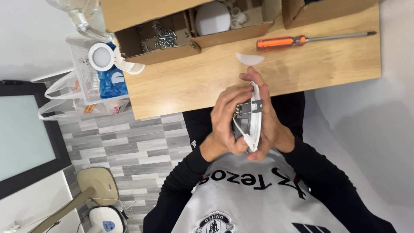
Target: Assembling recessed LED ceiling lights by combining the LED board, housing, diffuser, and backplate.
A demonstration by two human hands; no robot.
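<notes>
Both my hands are clasped around a round white recessed light fitting (255,116), held edge-on above my lap at the near edge of the wooden table (181,82). My left hand (226,123) grips its back, by the metal spring clip (249,107) and a short white wire with a plug (246,139). Pressed flat against the fitting's front face is my right hand (269,123). A white half-disc piece (250,59) lies on the table just beyond my fingertips.
An orange-handled screwdriver (280,42) lies on the table's far side. Open cardboard boxes hold screws (161,36) and a white round cover (212,18). A second round light (102,56) sits on a clear bin at the table's left end. A desk lamp (97,187) stands on the grey floor.
</notes>
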